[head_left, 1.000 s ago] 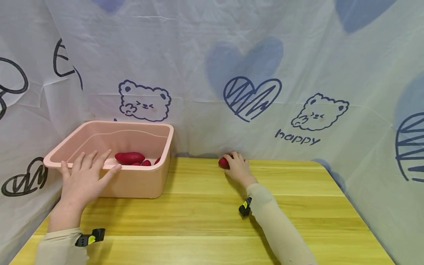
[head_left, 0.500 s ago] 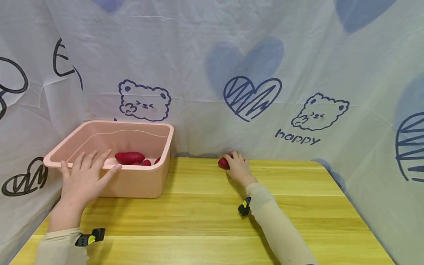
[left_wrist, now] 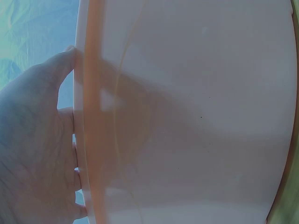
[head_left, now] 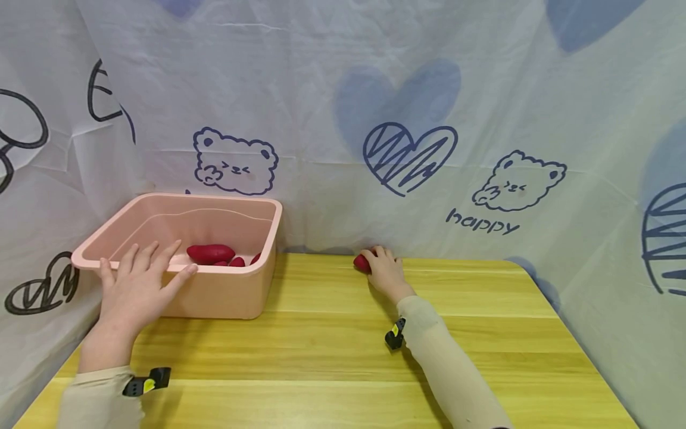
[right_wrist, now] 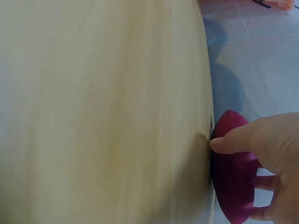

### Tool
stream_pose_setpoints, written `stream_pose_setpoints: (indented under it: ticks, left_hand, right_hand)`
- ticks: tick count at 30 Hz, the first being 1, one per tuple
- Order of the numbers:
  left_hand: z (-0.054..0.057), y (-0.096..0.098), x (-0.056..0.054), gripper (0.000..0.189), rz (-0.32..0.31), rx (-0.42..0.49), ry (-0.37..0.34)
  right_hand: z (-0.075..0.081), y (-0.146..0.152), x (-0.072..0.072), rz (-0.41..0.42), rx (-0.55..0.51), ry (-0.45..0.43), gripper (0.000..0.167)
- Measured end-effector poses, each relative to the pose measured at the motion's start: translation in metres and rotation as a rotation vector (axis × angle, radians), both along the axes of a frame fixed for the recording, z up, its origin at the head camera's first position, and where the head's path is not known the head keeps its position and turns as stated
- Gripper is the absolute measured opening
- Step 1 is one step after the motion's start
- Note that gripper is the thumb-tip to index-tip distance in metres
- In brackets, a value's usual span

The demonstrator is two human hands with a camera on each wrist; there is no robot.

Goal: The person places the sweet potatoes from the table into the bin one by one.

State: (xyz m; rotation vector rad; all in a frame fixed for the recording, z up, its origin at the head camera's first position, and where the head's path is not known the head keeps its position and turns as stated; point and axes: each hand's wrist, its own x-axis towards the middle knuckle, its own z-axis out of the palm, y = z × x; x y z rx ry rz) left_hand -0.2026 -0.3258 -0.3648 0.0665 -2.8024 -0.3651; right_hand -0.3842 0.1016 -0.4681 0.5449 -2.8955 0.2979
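Note:
My right hand [head_left: 387, 273] holds a red sweet potato [head_left: 362, 263] at the back edge of the wooden table. In the right wrist view, the thumb lies on one side of the tapered sweet potato [right_wrist: 233, 179], with fingers on the other side. My left hand [head_left: 134, 292] rests on the near rim of a pink plastic box [head_left: 225, 295], its fingers spread and fairly straight. The left wrist view shows the thumb at the rim and the box's outer wall [left_wrist: 210, 93]. Inside the box lies another red sweet potato [head_left: 211, 254], with smaller red pieces partly hidden by the rim.
The yellow wood-grain table [head_left: 321, 345] carries the box at its left. A pale cloth [head_left: 321, 89] printed with hearts and bears hangs behind the table and along both sides. Bare tabletop lies between the box and my right hand.
Both hands, the sweet potato and the box stay where they were. Only the head view has shifted very slightly.

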Motion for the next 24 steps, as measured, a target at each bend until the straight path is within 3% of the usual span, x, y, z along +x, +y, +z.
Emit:
stream_pose_setpoints:
  ticks: [24]
  left_hand:
    - [0.0, -0.0003, -0.0002, 0.073, 0.002, -0.003, 0.005]
  right_hand:
    - [-0.0023, -0.0017, 0.001, 0.012, -0.021, 0.072, 0.043]
